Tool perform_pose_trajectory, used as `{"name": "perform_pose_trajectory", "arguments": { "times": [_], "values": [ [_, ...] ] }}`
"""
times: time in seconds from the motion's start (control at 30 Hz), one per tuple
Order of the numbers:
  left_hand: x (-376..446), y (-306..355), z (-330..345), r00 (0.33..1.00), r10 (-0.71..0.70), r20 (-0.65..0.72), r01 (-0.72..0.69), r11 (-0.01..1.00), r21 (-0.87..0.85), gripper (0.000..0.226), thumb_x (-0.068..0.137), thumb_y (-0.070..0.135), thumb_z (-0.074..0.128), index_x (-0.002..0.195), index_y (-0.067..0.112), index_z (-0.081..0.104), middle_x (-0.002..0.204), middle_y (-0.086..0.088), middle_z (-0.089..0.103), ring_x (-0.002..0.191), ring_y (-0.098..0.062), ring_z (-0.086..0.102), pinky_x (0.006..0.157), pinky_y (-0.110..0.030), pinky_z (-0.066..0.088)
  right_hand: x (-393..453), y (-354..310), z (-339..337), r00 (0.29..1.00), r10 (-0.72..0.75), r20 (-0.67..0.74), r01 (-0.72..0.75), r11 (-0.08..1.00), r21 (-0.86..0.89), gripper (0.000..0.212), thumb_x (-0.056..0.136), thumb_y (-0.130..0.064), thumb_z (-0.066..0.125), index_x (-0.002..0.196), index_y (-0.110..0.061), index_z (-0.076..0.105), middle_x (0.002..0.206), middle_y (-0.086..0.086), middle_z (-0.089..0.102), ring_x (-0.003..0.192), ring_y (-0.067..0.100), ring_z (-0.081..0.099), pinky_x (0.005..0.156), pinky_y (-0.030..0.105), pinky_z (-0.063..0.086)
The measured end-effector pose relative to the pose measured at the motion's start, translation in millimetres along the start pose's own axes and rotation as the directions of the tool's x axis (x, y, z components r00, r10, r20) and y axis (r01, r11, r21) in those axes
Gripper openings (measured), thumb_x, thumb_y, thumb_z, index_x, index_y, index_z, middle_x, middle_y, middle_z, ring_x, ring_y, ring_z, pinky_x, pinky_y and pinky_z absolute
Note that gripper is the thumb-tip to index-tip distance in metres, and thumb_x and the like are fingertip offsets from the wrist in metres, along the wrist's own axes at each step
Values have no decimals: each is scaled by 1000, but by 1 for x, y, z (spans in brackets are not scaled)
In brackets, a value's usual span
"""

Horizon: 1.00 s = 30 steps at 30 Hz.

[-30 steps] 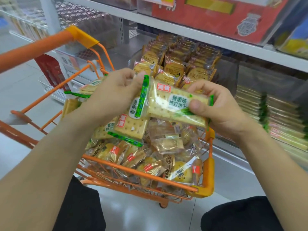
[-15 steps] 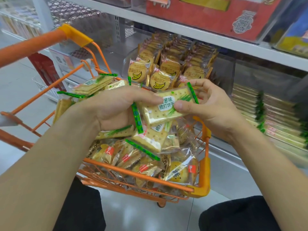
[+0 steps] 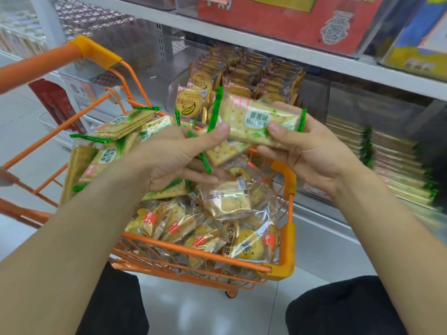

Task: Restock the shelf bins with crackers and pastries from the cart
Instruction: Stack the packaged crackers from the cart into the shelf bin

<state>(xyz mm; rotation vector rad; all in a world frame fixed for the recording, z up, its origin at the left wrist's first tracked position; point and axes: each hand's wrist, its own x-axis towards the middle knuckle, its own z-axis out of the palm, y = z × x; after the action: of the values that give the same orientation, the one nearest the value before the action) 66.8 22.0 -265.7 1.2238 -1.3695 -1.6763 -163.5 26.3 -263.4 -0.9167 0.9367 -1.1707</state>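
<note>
Above the orange cart (image 3: pixel 285 240) I hold a green-edged cracker pack (image 3: pixel 256 119) between both hands. My left hand (image 3: pixel 174 155) pinches its left end with the thumb, and other cracker packs sit under its fingers. My right hand (image 3: pixel 312 151) grips the right end, thumb on top. The cart holds more green-edged cracker packs (image 3: pixel 121 126) at the left and clear-wrapped pastries (image 3: pixel 227 201) at the front. A shelf bin (image 3: pixel 391 165) at the right holds stacked cracker packs of the same kind.
A clear bin of banana-print biscuits (image 3: pixel 188 102) stands on the shelf behind the cart. Red and yellow boxes (image 3: pixel 290 18) fill the shelf above. The cart handle (image 3: pixel 36 66) reaches to the upper left. Grey floor lies below.
The cracker pack has risen and turned flatter, its label now facing me, and moved a little right toward the shelf. Both hands kept hold of it.
</note>
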Motion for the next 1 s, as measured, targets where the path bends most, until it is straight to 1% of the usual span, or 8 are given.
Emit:
{"name": "perform_pose_trajectory", "arguments": {
  "times": [0.07,0.17,0.27,0.4,0.6,0.77,0.9,1.0],
  "values": [
    [1,-1,9,999,19,-34,-23,993,-118,61,72,44,71,119,7,65,107,-14,74,86,-31,74,70,-34,62,-1,-1,1,1000,-14,-12,14,1000,18,65,73,-3,72,133,-14,52,113,10,75,96,29,74,65,31,63],
    [3,-4,24,992,91,-84,-107,974,-199,62,69,41,77,117,3,64,101,-13,76,78,-24,72,63,-27,61,-5,-2,-1,997,-72,30,77,966,-247,62,68,-8,79,125,-13,56,105,9,76,92,28,75,65,36,63],
    [7,-11,32,964,214,-156,-215,977,8,57,67,42,88,100,2,65,78,2,76,63,-11,68,51,-18,48,-11,-4,-5,988,-129,90,157,817,-555,51,64,-18,87,108,-10,62,89,-1,77,82,19,76,64,40,64],
    [6,-8,39,931,344,-121,-303,915,268,33,78,30,80,95,8,62,47,21,58,42,7,53,45,-4,36,-13,-8,-17,976,-204,73,189,638,-746,59,60,-37,90,102,-6,62,76,-11,72,69,-1,68,58,18,54],
    [8,-5,53,870,485,-94,-405,809,426,46,65,33,88,99,19,62,77,17,71,71,3,66,61,-7,45,-20,-16,-34,929,-273,249,320,260,-911,89,55,-64,87,132,-34,55,125,-19,60,116,-2,56,97,20,46],
    [18,2,75,813,578,68,-522,674,523,49,65,40,84,103,25,58,88,12,65,79,5,64,64,-9,47,-34,-25,-39,900,-269,344,373,65,-925,54,76,-46,82,122,-24,65,107,-15,67,96,0,62,82,16,49],
    [39,4,90,857,495,143,-466,628,623,72,73,52,77,130,30,41,118,14,56,102,0,58,83,-18,50,-37,-40,-67,917,-343,203,219,11,-976,42,77,-24,85,114,-24,65,100,-14,65,93,7,61,85,27,49],
    [59,1,105,857,473,205,-440,465,768,72,89,47,65,146,20,29,142,3,38,127,-9,43,97,-19,33,-36,-48,-102,917,-398,22,27,7,-1000,44,78,-19,84,116,-21,63,102,-7,63,99,20,61,88,35,45]
  ]
}}
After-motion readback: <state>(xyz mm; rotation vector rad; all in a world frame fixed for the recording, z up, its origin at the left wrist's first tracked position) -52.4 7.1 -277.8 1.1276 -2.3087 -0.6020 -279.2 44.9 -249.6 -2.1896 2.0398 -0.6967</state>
